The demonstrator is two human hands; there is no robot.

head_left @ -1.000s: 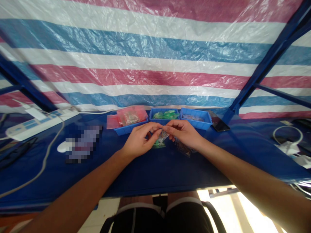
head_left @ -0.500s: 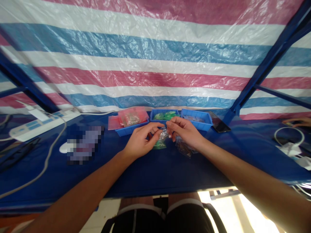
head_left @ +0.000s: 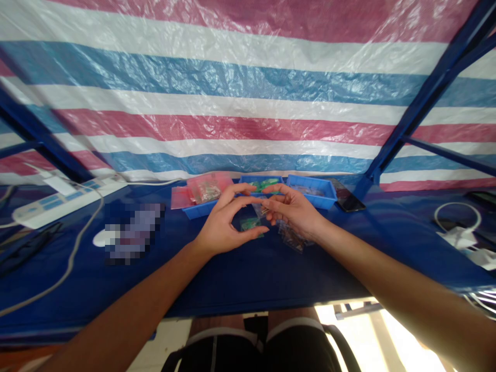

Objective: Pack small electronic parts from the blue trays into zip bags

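Note:
My right hand (head_left: 291, 207) pinches a small clear plastic bag (head_left: 259, 207) above the table. Its contents are too small to make out. My left hand (head_left: 227, 219) is open on the other side of the bag, thumb spread well below the fingers; the fingertips reach the bag's upper edge, and I cannot tell if they touch it. Below the bag, a green packet (head_left: 250, 223) lies on the table. Clear packets with brownish contents (head_left: 291, 237) lie under my right hand.
Behind my hands stand a blue bin with pink packets (head_left: 201, 209), a blue bin with green packets (head_left: 263, 181) and a blue bin with clear packets (head_left: 327, 194). A phone (head_left: 351, 200) lies right of them. A power strip (head_left: 58, 204) and cable (head_left: 75, 250) occupy the left.
My left thumb has swung down and away from its fingers, letting go of the bag. My right hand still holds it. Another person's hand at the far right has gone from view.

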